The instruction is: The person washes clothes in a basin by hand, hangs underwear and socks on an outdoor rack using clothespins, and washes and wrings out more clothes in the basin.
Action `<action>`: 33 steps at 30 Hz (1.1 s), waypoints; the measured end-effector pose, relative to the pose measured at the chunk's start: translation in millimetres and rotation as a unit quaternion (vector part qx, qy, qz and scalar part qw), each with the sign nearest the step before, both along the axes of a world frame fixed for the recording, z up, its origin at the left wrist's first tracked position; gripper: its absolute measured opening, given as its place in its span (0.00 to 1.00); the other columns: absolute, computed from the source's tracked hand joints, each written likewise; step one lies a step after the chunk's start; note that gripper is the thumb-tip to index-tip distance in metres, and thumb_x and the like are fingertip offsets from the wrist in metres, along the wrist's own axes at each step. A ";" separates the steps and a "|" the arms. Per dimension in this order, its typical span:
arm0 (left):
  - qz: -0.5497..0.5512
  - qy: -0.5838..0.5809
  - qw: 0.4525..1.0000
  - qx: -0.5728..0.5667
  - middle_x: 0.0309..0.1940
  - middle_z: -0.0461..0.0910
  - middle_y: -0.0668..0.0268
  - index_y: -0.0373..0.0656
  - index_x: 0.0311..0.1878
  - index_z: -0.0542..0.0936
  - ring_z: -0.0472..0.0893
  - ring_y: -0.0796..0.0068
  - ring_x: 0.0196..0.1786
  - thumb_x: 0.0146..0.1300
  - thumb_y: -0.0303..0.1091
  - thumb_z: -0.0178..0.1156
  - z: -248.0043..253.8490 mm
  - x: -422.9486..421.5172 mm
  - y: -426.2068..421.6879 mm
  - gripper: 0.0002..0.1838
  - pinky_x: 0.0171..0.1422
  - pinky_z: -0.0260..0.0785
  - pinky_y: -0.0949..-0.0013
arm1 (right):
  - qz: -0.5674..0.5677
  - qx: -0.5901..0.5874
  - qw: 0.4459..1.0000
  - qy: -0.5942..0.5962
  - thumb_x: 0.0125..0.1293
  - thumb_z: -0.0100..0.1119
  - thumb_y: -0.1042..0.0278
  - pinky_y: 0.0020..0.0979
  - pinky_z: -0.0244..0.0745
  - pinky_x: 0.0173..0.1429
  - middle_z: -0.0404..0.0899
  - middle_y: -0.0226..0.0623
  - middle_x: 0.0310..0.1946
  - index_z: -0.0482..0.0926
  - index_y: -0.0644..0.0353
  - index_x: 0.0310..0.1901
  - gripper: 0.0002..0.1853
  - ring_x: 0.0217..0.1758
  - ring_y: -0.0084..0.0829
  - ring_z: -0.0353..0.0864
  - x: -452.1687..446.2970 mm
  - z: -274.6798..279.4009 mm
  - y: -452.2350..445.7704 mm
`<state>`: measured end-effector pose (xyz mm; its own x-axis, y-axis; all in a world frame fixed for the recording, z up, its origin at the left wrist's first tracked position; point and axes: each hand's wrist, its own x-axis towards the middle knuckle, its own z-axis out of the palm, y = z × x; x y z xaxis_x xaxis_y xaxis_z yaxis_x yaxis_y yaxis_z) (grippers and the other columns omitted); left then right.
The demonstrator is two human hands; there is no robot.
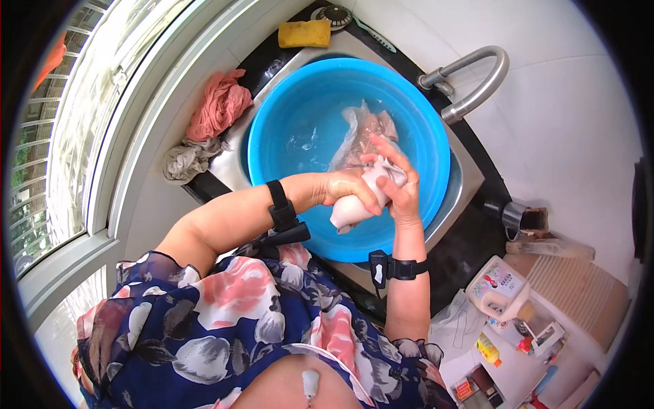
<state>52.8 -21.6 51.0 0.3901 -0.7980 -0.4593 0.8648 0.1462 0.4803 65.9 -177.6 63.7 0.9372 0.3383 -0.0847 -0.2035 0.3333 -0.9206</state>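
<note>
Both my hands are over a round blue basin [272,109] with water in it. A pale pink, soft, rolled-up bundle [351,213], looking like wet cloth, is held between them. My left hand [353,188] wraps around its middle, with the thumb laid along it. My right hand [402,183] grips the far end against the palm, its fingers bent over. Just beyond them a thin, see-through whitish and pink piece [368,129] lies in the water; I cannot make out whether it is fabric or plastic.
The basin sits in a steel sink [470,178] below a curved faucet [487,88]. A yellow sponge [304,34] and a toothbrush [375,35] lie behind. Pink cloth [219,105] and grey cloth [186,162] are at left; a white detergent bottle [499,289] stands at right.
</note>
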 end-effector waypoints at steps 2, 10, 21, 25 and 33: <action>-0.019 -0.006 1.000 0.014 0.33 0.78 0.58 0.38 0.47 0.74 0.81 0.64 0.26 0.43 0.32 0.73 7.7 -0.6 2.2 0.27 0.23 0.75 0.63 | 0.039 -0.030 0.995 -0.084 0.51 0.68 0.75 0.33 0.74 0.55 0.78 0.44 0.53 0.82 0.64 0.39 0.12 0.49 0.31 0.79 1.0 -5.6 -1.1; 0.005 -0.107 0.984 0.140 0.30 0.77 0.65 0.41 0.41 0.75 0.79 0.72 0.30 0.39 0.25 0.70 23.0 -3.6 -10.6 0.21 0.28 0.72 0.67 | 0.007 -0.187 0.971 -0.152 0.54 0.70 0.76 0.26 0.72 0.39 0.77 0.33 0.26 0.77 0.64 0.26 0.09 0.31 0.25 0.75 2.1 21.8 11.1; 0.073 -0.265 0.940 0.201 0.32 0.79 0.63 0.38 0.42 0.74 0.78 0.70 0.32 0.36 0.23 0.66 -18.8 -11.9 -28.5 0.23 0.33 0.73 0.65 | -0.011 -0.295 0.949 -0.111 0.67 0.59 0.67 0.27 0.57 0.26 0.68 0.30 0.15 0.71 0.65 0.19 0.18 0.21 0.17 0.63 1.3 8.4 20.1; 0.030 -0.254 0.932 0.258 0.32 0.80 0.60 0.38 0.44 0.75 0.81 0.66 0.34 0.35 0.25 0.68 -36.6 -18.8 -35.7 0.26 0.37 0.75 0.65 | -0.005 -0.306 0.949 -0.080 0.68 0.57 0.67 0.28 0.56 0.25 0.66 0.28 0.13 0.69 0.64 0.16 0.21 0.20 0.18 0.62 3.2 -6.0 18.4; 0.066 -0.101 0.982 0.148 0.39 0.82 0.61 0.39 0.46 0.80 0.82 0.69 0.42 0.36 0.28 0.74 -21.1 3.8 -10.0 0.27 0.46 0.75 0.65 | -0.075 -0.081 0.994 -0.025 0.68 0.50 0.41 0.34 0.64 0.62 0.71 0.41 0.56 0.69 0.61 0.58 0.30 0.58 0.32 0.70 4.7 -13.4 0.3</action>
